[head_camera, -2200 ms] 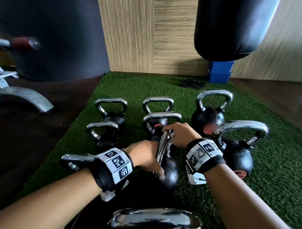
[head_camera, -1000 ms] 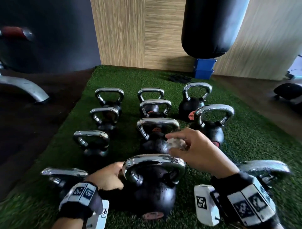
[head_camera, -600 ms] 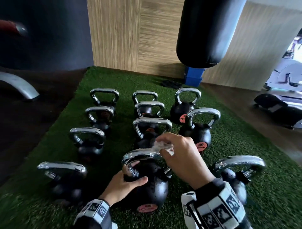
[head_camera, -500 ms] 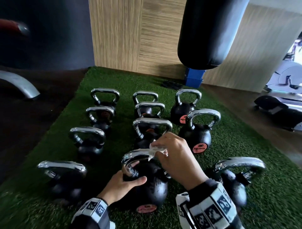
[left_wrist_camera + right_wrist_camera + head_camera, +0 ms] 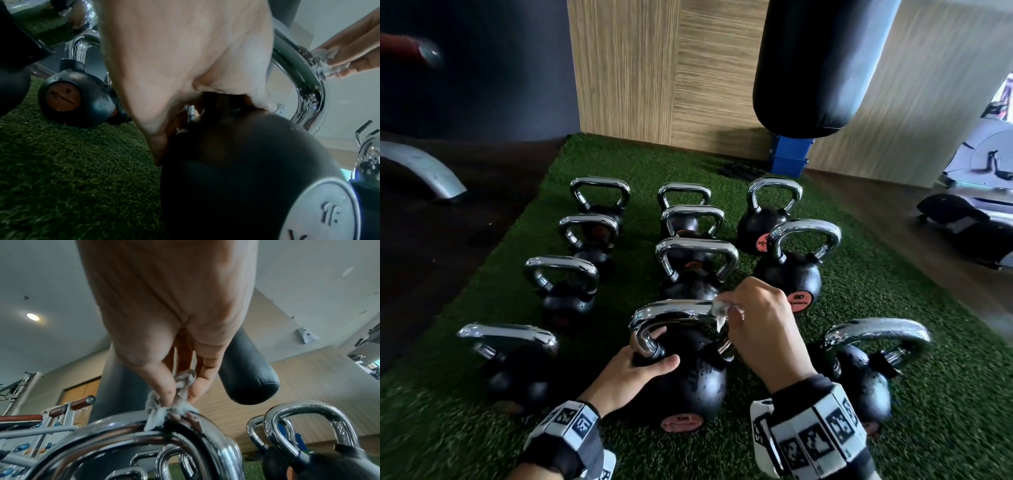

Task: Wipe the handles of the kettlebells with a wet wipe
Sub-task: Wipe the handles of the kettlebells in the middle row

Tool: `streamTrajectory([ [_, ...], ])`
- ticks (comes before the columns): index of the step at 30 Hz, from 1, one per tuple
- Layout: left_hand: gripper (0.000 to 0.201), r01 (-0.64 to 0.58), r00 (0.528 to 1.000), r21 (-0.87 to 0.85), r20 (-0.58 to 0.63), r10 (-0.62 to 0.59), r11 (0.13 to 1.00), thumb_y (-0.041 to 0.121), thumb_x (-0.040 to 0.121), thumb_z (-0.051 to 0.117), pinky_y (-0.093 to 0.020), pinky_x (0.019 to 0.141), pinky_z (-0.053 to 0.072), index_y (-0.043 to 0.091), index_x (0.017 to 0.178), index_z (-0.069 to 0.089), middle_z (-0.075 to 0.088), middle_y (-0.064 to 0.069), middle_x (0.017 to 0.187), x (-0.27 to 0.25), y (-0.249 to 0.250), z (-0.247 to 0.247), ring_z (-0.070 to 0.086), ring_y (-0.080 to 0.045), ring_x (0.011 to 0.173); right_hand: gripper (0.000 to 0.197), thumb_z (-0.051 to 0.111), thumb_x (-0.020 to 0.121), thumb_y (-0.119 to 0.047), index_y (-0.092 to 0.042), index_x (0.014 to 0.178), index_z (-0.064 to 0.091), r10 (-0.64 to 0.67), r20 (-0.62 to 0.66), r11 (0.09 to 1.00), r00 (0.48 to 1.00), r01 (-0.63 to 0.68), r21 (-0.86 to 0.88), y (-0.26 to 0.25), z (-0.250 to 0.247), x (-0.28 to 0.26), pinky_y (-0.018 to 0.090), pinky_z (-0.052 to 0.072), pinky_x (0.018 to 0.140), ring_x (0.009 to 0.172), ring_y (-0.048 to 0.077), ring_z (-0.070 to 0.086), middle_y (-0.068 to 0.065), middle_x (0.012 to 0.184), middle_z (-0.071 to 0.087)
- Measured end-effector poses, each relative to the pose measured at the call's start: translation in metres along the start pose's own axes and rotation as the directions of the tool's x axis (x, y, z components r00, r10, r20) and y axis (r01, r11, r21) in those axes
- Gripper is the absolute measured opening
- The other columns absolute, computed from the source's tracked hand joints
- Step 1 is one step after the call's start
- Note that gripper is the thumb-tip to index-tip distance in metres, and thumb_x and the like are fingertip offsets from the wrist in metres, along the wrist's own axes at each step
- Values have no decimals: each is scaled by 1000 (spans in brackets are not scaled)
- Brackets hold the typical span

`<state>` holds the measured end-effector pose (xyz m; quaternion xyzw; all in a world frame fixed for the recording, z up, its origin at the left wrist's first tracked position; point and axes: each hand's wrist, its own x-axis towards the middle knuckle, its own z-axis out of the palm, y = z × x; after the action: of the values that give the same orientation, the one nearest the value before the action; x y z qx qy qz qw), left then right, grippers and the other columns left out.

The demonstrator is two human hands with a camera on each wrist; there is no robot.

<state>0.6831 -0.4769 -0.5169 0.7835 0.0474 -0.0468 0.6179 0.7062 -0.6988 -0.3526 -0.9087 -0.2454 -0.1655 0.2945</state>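
At the near kettlebell (image 5: pixel 688 373), my right hand (image 5: pixel 760 329) pinches the wet wipe (image 5: pixel 719 310) on the handle's (image 5: pixel 674 313) right end; its bar runs leftward; my left hand (image 5: pixel 633 370) grips the left post.

Both arms are bare. Each wrist wears a thick black band (image 5: pixel 558 452) with white blocks (image 5: pixel 822 442) on it. The blocks carry black square patterns, like little puzzles. The left hand (image 5: pixel 633 370) and right hand (image 5: pixel 760 325) wear no gloves.
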Motion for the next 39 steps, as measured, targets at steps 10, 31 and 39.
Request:
streamTrajectory([
  [10, 86, 12, 999, -2, -34, -12, 1000, 80, 57, 83, -11, 101, 36, 51, 133, 57, 61, 46, 120, 1, -4, 1, 52, 27, 114, 29, 68, 79, 5, -20, 80, 82, 207, -117, 977, 971, -199, 77, 45, 11, -18, -2, 34, 66, 71, 6, 62, -3, 82, 74],
  [31, 109, 147, 985, 162, -113, -130, 976, 96, 42, 71, -19, 103, 39, 51, 140, 54, 63, 24, 128, -8, 9, 3, 55, 0, 122, 20, 70, 82, -15, -26, 66, 74, 464, 124, 821, 877, -479, 311, 95, 69, -48, 19, 46, 54, 53, 1, 60, -11, 56, 67],
  [39, 31, 77, 994, 369, 45, -101, 926, 33, 66, 83, -39, 104, 53, 44, 94, 77, 79, 18, 103, -15, 27, -44, 72, -6, 101, 8, 79, 78, -44, -37, 79, 81, 442, 268, 868, 856, -483, 112, 89, 39, -57, 17, 41, 50, 54, -4, 58, -13, 63, 72],
])
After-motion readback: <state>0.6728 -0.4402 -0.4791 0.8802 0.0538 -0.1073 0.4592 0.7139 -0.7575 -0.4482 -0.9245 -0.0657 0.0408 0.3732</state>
